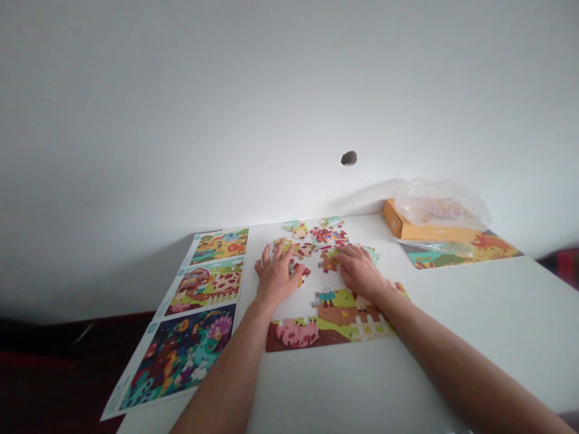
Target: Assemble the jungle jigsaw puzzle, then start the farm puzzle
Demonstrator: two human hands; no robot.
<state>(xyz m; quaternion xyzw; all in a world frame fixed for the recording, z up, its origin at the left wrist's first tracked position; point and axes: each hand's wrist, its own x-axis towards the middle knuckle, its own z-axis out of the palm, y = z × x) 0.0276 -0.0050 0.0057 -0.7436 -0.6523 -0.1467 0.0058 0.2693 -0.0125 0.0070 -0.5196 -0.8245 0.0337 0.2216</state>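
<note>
My left hand (277, 274) is spread over loose jigsaw puzzle pieces, its thumb beside a red and yellow piece (304, 272). My right hand (360, 269) has its fingers close together, the tips at a brown and green puzzle piece (329, 261); its thumb is hidden. Nearer me lies a joined section of farm puzzle (346, 316) with a white fence and brown ground. A pink pig section (297, 333) forms its lower left corner. Behind my hands are more loose pieces (296, 229) and a cluster with red parts (326, 234).
On the left lies a sheet with three printed pictures (210, 283). At the back right, an orange box (420, 231) with clear plastic wrap (441, 208) rests on a finished-looking colourful puzzle (470, 253). A white wall (271, 120) with a hole (348, 158) stands behind the white table (488, 313).
</note>
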